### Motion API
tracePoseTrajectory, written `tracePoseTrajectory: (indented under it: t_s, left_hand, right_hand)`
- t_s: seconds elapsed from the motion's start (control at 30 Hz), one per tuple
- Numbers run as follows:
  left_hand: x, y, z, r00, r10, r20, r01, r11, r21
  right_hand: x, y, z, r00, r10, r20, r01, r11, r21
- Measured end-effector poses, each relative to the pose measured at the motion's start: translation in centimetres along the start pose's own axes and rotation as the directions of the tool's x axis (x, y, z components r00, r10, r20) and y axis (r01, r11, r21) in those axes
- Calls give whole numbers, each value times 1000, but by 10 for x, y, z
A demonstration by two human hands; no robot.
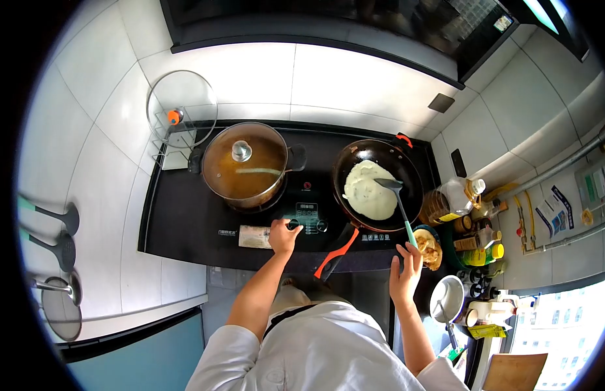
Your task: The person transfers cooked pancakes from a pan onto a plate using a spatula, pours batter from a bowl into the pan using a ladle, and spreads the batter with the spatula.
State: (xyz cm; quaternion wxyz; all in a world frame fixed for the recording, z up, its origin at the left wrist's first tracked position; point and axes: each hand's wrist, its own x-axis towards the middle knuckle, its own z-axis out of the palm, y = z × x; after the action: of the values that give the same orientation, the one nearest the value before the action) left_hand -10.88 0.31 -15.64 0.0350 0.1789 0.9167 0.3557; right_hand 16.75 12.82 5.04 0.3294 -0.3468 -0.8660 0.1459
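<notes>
My left hand (284,237) has its fingers closed on the left control knob (294,224) of the black cooktop (178,208). In my right hand (405,270) is the pale green handle of a spatula (390,185). Its dark blade rests on a pale, speckled pancake-like batter (368,195) spread in the frying pan (413,177). The pan's red-and-black handle (336,252) points toward me, between my hands. Beside my right hand, a dish holds browned flat pieces of food (428,248). The second knob (322,225) sits right of the left one.
A lidded pot (280,133) with brownish liquid stands on the left burner. A clear lid (182,81) leans in a rack behind it. Several bottles (482,254) and a small saucepan (447,281) crowd the right side. Utensils (64,253) hang on the left wall.
</notes>
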Motion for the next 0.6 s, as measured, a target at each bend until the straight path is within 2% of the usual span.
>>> tracePoseTrajectory:
  t_s: [0.07,0.17,0.27,0.4,0.43,0.6]
  left_hand:
    - [-2,-1,-1,999,-1,33,1,1000,-4]
    - [-11,-2,-11,995,84,47,-83,996,-8]
    - [-22,-16,-20,995,95,43,-88,986,-144]
    - [-25,-2,-57,997,41,68,-27,981,-192]
    - [-25,-1,-58,996,88,-9,-88,975,-203]
    - [-22,39,-82,979,196,-60,-205,923,-325]
  right_hand:
    - [3,0,1,1000,-10,3,10,1000,6]
    - [5,-1,1,1000,-16,9,15,1000,18]
    - [8,0,3,1000,-25,9,25,999,24]
    - [12,1,9,999,-44,24,43,998,42]
    - [14,1,11,998,-52,30,50,997,52]
    - [25,-1,15,995,-92,27,90,994,69]
